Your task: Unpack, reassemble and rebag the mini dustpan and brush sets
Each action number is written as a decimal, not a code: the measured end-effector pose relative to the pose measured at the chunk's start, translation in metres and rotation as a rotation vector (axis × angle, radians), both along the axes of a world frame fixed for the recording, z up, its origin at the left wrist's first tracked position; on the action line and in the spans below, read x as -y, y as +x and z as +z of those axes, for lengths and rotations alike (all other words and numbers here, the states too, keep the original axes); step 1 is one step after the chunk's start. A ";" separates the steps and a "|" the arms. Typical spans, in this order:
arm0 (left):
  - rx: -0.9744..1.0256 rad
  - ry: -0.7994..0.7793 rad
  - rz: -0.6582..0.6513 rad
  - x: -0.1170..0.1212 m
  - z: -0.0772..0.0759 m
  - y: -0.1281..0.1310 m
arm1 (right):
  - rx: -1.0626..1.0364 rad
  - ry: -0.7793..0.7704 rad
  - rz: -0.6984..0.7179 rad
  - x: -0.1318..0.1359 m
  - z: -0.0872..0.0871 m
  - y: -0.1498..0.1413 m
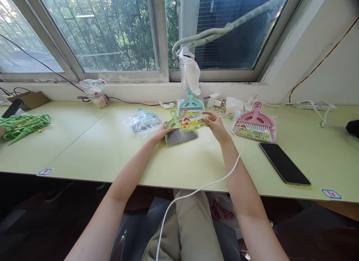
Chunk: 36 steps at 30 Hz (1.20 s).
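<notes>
My left hand grips the left edge of a small green dustpan and brush set, whose grey bristles point toward me. My right hand pinches the right end of a yellow-green printed label card, which overlaps the upper right of the green set. Just behind stands a teal dustpan and brush set in clear wrap. To the right lies a wrapped pink dustpan and brush set. Left of my left hand is a blue item in crumpled clear plastic.
A black phone lies at the right, near the table edge. A white cable crosses my right forearm and runs to plugs at the back. Green folded pieces and a cardboard box sit far left. A tissue pack stands by the window.
</notes>
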State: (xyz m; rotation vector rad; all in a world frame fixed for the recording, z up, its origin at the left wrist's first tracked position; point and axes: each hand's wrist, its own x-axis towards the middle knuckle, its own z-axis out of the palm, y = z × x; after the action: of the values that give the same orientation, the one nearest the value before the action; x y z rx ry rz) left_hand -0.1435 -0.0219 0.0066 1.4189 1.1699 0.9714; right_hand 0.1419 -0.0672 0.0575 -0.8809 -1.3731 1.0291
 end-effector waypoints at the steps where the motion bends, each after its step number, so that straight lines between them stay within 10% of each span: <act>1: 0.008 0.018 -0.012 0.000 0.000 0.000 | 0.026 -0.016 0.034 0.001 -0.001 -0.006; 13: 0.028 -0.025 -0.060 0.006 0.005 0.003 | 0.249 -0.177 -0.147 -0.009 -0.040 -0.049; 36: 0.061 0.067 -0.090 0.009 0.004 0.006 | 0.339 -0.237 -0.241 -0.011 -0.047 -0.051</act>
State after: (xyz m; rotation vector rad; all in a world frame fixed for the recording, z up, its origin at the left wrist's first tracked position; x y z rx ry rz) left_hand -0.1377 -0.0307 0.0102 1.4724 1.0281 0.9918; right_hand 0.0907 -0.0558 0.0105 -1.4130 -1.3948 0.8938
